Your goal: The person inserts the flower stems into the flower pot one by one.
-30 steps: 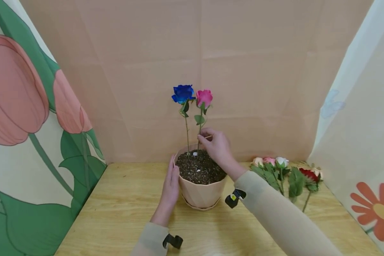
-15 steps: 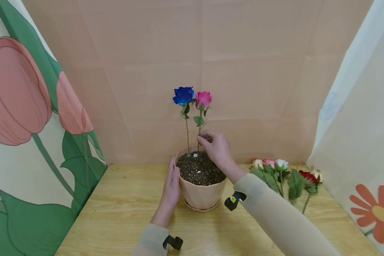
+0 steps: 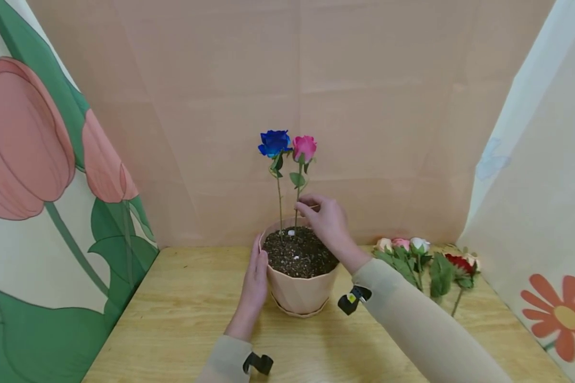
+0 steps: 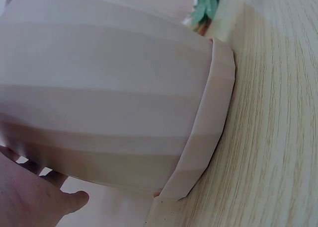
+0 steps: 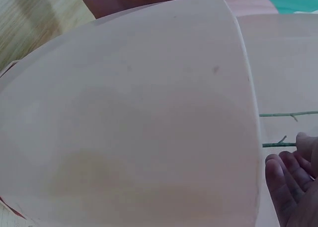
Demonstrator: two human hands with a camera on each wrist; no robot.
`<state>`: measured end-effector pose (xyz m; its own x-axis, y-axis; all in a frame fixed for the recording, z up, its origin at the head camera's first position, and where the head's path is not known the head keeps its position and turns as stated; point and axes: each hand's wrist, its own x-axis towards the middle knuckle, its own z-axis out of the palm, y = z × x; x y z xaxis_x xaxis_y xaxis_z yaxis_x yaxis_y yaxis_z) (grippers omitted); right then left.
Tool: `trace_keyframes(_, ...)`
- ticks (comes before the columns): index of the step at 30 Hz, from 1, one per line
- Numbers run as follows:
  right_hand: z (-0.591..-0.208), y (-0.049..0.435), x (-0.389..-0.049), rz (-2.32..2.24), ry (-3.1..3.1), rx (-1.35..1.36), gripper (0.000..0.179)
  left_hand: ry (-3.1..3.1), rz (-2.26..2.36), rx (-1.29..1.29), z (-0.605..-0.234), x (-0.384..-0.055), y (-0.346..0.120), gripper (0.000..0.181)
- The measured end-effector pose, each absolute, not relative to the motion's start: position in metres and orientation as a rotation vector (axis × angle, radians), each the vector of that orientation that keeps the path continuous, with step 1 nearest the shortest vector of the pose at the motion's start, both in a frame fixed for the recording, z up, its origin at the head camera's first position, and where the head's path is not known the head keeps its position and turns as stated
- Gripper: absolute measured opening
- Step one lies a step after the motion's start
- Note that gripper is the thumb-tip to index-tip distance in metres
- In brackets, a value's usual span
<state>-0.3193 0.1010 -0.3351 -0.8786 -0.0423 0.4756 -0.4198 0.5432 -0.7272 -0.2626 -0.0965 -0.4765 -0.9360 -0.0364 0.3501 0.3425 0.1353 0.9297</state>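
Observation:
A pale pink flowerpot (image 3: 303,293) filled with dark soil (image 3: 299,258) stands on its saucer (image 4: 211,122). My left hand (image 3: 255,279) rests its straight fingers against the pot's left side. Thumb and fingertips of my right hand (image 3: 328,221) pinch the stem of a pink rose (image 3: 304,148), which stands upright with its lower end in the soil. Just left of it a blue rose (image 3: 274,143) rises from the same soil, its stem apart from my fingers. In the right wrist view the pot wall hides the soil, and both stems show past the rim.
To the right on the wooden table (image 3: 187,314) lie several more roses: a white one (image 3: 419,245), pink and peach ones, and a red rose (image 3: 457,263) with its stem toward me. Behind the pot hangs a pinkish cloth backdrop (image 3: 220,133); flower-printed panels flank the table.
Hardly anything differs: both hands keep their places on the pot and the pink rose's stem. The whole head view shifts slightly.

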Motion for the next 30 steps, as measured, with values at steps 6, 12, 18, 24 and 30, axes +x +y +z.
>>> trace_keyframes(6,-0.332,0.107,-0.317,1.360,-2.386,0.373,0.031,-2.099,-1.890,-0.313,-0.478,-0.264,-0.096,0.057)
trace_keyframes(12,-0.329,0.118,-0.311,1.405,-2.402,0.368,0.034,-2.091,-1.889,-0.320,-0.479,-0.266,-0.097,0.056)
trace_keyframes(18,-0.327,0.133,-0.301,1.365,-2.427,0.354,0.035,-2.086,-1.884,-0.331,-0.479,-0.265,-0.097,0.057)
trace_keyframes(24,-0.326,0.154,-0.291,1.315,-2.455,0.350,0.037,-2.086,-1.893,-0.321,-0.480,-0.265,-0.097,0.057)
trace_keyframes(30,-0.330,0.181,-0.280,1.261,-2.484,0.353,0.041,-2.092,-1.880,-0.335,-0.480,-0.266,-0.098,0.058)
